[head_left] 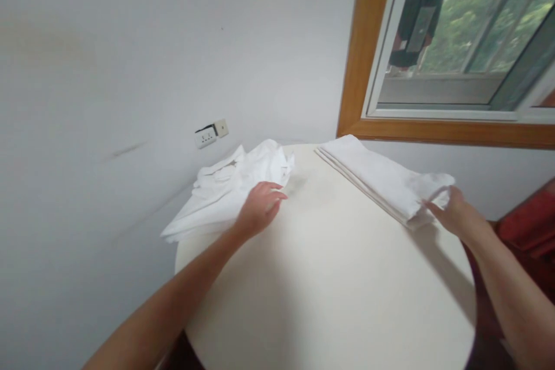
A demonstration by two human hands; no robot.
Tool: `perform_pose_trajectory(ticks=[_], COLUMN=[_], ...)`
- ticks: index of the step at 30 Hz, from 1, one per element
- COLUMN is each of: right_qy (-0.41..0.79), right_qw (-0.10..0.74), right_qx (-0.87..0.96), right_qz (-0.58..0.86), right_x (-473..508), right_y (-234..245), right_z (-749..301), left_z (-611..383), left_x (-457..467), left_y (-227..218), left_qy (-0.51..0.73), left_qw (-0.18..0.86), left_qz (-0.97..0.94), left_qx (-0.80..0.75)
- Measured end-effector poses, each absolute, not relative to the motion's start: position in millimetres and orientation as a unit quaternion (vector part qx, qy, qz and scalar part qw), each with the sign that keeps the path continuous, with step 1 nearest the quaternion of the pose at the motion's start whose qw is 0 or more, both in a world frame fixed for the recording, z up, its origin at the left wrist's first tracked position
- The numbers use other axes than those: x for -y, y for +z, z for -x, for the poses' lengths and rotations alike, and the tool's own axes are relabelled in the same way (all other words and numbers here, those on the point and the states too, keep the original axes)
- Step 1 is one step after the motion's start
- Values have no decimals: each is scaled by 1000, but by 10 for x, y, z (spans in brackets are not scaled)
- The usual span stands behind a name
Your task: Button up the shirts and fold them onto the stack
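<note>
A loose, rumpled heap of white cloth lies at the left back of the round white table. Beside its right edge is my left hand, fingers spread apart and holding nothing; I cannot tell whether it touches the cloth. On the right side of the table rests a stack of folded white cloths with several layers showing along its edge. My right hand pinches the near right end of the top folded white cloth, whose corner is lifted and curled.
The round table stands against a pale wall with a power socket. A wood-framed window is at the upper right, with a partly visible person reflected or standing beyond the glass. Something red is past the table's right edge.
</note>
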State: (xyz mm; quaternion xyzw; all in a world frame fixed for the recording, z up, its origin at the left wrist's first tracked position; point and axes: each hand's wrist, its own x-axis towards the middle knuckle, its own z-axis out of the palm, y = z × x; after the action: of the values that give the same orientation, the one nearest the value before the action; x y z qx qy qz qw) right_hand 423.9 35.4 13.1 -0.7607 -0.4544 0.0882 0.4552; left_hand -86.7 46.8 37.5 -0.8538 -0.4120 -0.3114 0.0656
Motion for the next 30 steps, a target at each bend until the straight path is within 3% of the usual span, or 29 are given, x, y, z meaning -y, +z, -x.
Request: perform_pose_trajectory(ticks=[3,5,8,11,15,22,26,30], right_qy=[-56,-77,-4,19,32,101,198,329], right_qw=[267,240,221,182,147,225,321,420], right_qx=[541,598,713,756,765,766,724,648], right_qz=[795,761,666,629,626,593,577,543], right_x=[-243,-185,-142,-137,-131,-175,-235,-261], right_y=[386,543,614,458,150,-43,-73,-90], right_z=[-3993,-3556,-2722,-2062,-1749,-1843,-1908,-1959], left_z=[1502,1709,1709,1558,1408,1014,633,319], left_x=[-519,-594,-701,-775,-833,-815,-685,-477], left_y=[395,352,286,310,503,737,632,436], left_qy=[-321,-279,-187,-123,-126,-282,-347,-323], left_qw=[167,186,159,149,176,202,140,72], left_qz=[730,678,670,674,703,740,782,830], left_qx=[580,654,701,713,677,576,499,448])
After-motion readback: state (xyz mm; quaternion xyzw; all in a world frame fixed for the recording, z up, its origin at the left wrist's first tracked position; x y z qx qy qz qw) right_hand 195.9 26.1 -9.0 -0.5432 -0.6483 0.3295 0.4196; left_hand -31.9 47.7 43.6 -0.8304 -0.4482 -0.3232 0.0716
